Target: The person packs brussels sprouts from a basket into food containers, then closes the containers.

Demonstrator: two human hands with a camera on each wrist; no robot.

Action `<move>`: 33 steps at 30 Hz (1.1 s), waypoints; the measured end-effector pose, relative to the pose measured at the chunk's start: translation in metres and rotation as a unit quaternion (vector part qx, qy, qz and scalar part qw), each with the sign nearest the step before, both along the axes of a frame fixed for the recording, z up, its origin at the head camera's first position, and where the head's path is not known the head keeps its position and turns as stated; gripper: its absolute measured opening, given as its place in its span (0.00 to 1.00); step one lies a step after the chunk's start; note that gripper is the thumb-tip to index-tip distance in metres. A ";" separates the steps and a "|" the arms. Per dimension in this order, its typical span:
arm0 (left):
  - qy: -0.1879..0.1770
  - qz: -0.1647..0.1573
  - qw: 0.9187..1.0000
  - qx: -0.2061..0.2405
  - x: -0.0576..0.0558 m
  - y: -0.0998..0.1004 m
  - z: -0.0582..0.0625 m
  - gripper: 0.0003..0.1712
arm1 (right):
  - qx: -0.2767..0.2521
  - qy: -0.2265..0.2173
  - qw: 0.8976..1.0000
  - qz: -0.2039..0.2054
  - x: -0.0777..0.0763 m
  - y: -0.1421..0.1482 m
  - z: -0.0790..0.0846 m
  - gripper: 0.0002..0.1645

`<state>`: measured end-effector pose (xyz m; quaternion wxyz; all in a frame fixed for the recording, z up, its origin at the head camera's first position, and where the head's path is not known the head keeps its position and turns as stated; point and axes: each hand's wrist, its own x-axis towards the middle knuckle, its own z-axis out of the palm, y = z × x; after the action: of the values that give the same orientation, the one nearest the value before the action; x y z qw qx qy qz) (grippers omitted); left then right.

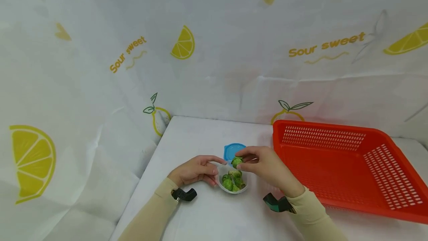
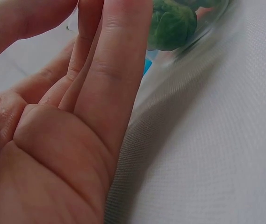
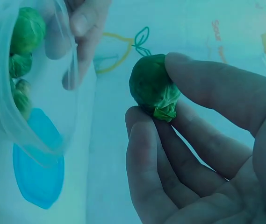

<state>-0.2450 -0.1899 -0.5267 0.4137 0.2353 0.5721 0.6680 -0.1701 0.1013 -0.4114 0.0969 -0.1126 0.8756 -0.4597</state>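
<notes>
A Brussels sprout (image 1: 237,162) is pinched between the thumb and fingertips of my right hand (image 1: 269,166), held up over the back rim of a small clear plastic container (image 1: 245,188). The right wrist view shows this sprout (image 3: 150,84) whole and green, its stem end down by the fingers. Several more sprouts (image 1: 229,183) lie inside the container. My left hand (image 1: 197,171) holds the container at its left side, thumb near the rim and forefinger reaching along the back. In the left wrist view the fingers (image 2: 111,70) hide most of the container.
A blue lid (image 1: 233,148) lies on the white table (image 1: 200,215) just behind the container. To the right stands a large red plastic basket (image 1: 334,170) with slotted sides. A white cloth (image 1: 217,47) printed with lemons forms the back and left walls.
</notes>
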 end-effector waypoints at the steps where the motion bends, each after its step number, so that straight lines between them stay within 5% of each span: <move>1: -0.002 0.000 1.000 0.000 0.000 0.001 0.000 0.29 | 0.001 0.003 1.000 -0.004 0.000 -0.003 -0.003 0.17; 14: -0.001 -0.001 1.000 0.001 0.001 0.002 0.002 0.29 | 0.028 0.026 0.998 -0.057 0.007 -0.034 -0.026 0.15; 33: -0.006 0.002 1.000 -0.002 0.001 0.000 0.002 0.29 | 0.043 0.043 0.997 -0.038 0.007 -0.047 -0.043 0.16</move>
<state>-0.2442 -0.1902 -0.5248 0.4165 0.2289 0.5714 0.6691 -0.1632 0.0540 -0.4547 0.0467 -0.0944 0.9014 -0.4199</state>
